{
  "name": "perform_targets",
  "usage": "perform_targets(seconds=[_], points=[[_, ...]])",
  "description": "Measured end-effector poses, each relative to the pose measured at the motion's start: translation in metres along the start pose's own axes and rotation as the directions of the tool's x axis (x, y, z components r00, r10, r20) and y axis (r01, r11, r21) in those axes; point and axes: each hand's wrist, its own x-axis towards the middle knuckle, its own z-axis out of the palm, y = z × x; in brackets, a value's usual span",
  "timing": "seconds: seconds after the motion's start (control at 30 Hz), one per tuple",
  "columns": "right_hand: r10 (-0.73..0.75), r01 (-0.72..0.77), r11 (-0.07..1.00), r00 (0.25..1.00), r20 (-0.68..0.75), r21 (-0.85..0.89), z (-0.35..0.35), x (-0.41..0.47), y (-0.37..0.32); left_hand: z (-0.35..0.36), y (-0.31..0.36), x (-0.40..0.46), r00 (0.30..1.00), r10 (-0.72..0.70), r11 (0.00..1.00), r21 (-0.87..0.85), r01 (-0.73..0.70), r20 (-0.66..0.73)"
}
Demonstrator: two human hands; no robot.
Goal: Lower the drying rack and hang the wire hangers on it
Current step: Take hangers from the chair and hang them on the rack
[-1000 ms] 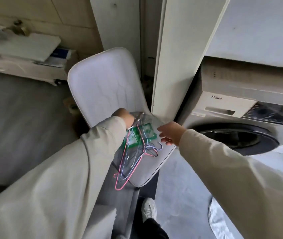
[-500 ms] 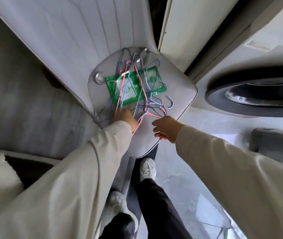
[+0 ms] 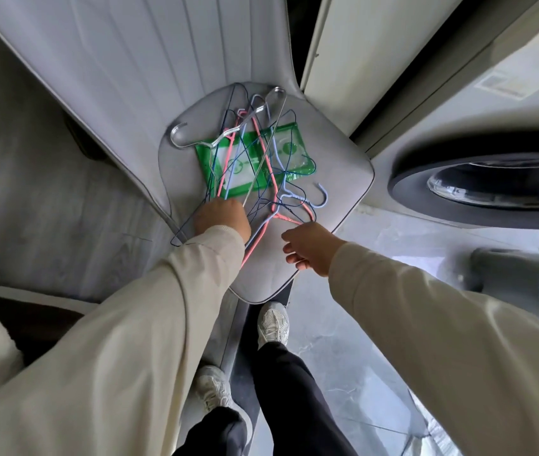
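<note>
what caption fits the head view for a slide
Both hands, left hand and right hand, reach a tangle of wire hangers on a chair seat.

No legible text, brand or number. The green packet (image 3: 255,159) on the chair seat (image 3: 337,179) carries white printed panels, too blurred to read. A pale label (image 3: 504,84) on the washer (image 3: 478,133), far right, is likewise unreadable.
</note>
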Motion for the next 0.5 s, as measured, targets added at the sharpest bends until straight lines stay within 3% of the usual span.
perform_targets(seconds=[0.13,0.3,0.4,0.5], points=[[-0.032,0.031,0.999,0.999,-0.020,-0.020,0.000,0.005,-0.001,0.006,0.002,0.000,0.998,0.024,0.999,0.038,-0.026,0.059],[0.022,-0.023,1.000,0.999,-0.036,-0.002,0.002,0.002,0.011,0.009,0.000,0.001,1.000,-0.010,1.000,0.016,0.010,-0.025],[0.042,-0.041,0.999,0.998,-0.039,0.025,0.001,-0.003,0.010,-0.008,-0.001,-0.003,0.999,0.029,0.995,0.100,-0.026,-0.032],[0.013,-0.011,0.998,0.999,-0.040,0.060,0.000,-0.017,-0.006,-0.028,-0.007,-0.007,0.999,0.040,0.998,0.059,-0.039,-0.027]])
